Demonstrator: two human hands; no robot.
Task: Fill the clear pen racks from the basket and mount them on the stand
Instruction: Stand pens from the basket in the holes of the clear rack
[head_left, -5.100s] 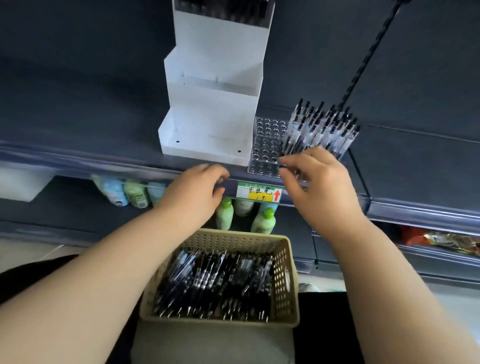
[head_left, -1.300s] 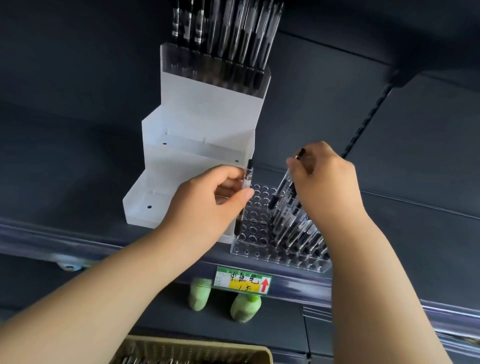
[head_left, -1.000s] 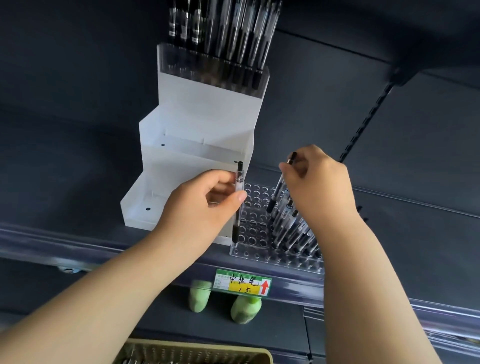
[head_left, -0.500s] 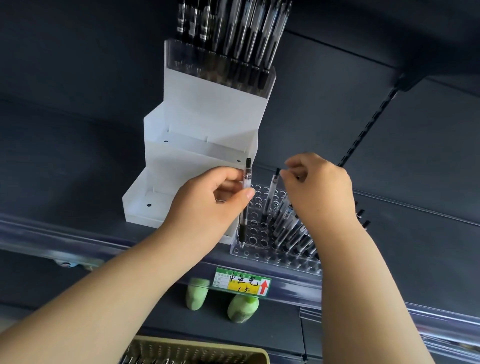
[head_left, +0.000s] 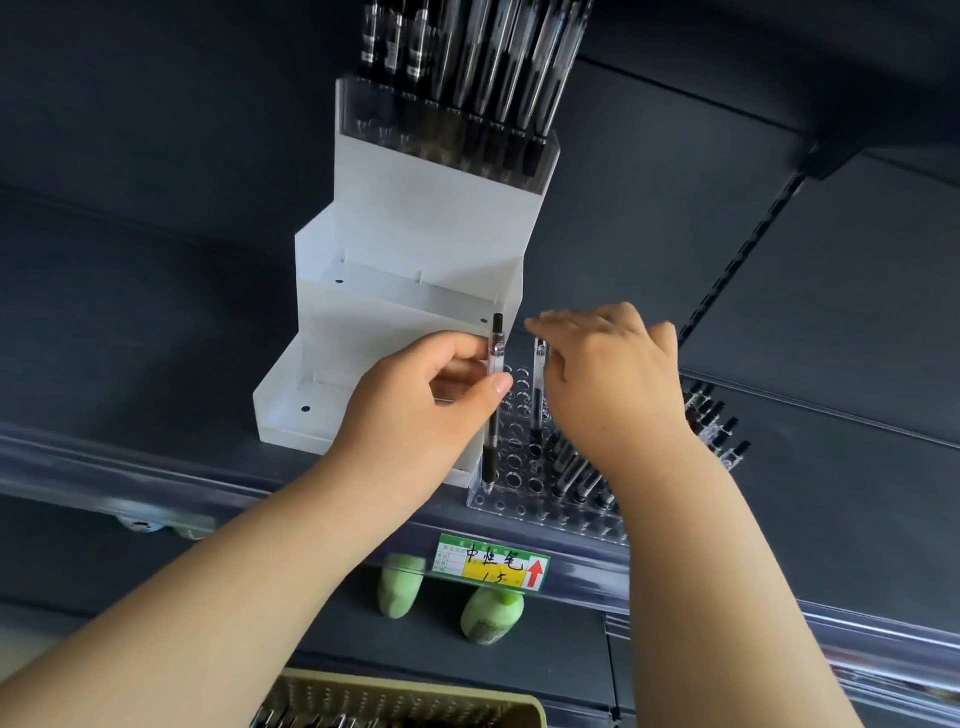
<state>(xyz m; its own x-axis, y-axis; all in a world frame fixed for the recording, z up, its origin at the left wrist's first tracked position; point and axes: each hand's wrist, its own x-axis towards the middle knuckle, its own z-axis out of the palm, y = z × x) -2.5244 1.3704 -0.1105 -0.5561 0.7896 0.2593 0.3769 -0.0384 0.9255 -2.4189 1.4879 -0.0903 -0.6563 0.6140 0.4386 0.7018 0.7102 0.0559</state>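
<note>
Loading the clear rack (head_left: 519, 460) on the shelf (head_left: 805, 483)
Left hand (head_left: 426, 410) pinches a pen (head_left: 494, 364) upright, tip at the rack's front-left corner; right hand (head_left: 608, 379) reaches over a second pen (head_left: 538, 395) standing there, grip unclear.

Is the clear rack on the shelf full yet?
Partly full: the clear rack shows empty holes toward the white stand; pens fill only its other side.

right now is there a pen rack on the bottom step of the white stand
No, the bottom step of the white stand holds no rack; only its top step carries a filled rack.
</note>
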